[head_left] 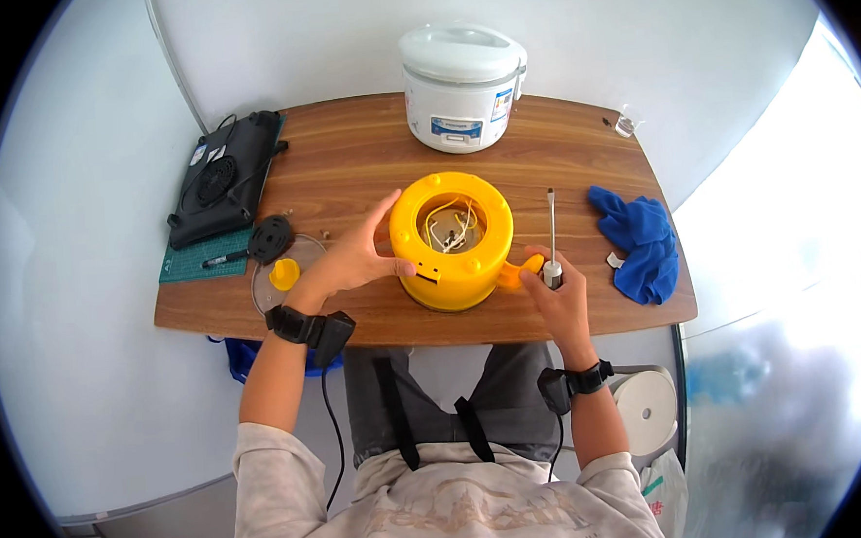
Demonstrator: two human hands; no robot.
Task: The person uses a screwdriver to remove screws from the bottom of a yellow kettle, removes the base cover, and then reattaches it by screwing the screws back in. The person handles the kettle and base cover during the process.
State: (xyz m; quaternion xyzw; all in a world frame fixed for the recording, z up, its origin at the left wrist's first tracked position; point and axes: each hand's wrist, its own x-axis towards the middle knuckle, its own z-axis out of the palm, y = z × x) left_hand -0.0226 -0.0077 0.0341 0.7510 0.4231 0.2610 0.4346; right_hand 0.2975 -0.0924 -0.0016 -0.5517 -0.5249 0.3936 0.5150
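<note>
A yellow round pot-like appliance housing [451, 285] rests on the table in front of me, its ring-shaped base facing up. Through the round opening, white and yellow wires [451, 231] show over a metal plate. My left hand [354, 258] grips the housing's left side, thumb on the front and fingers farther back. In my right hand [563, 306] a screwdriver [552, 274] points upright, tip away from the table. The thumb and finger of that hand also touch the housing's yellow side handle [520, 272].
A white rice cooker [455, 102] stands at the back. At left lie a black device with a fan [221, 178], a green mat [195, 266], a marker [226, 259], a black round part [271, 238] and a yellow cap [284, 274]. A blue cloth [640, 243] and clear cup [626, 122] are at right.
</note>
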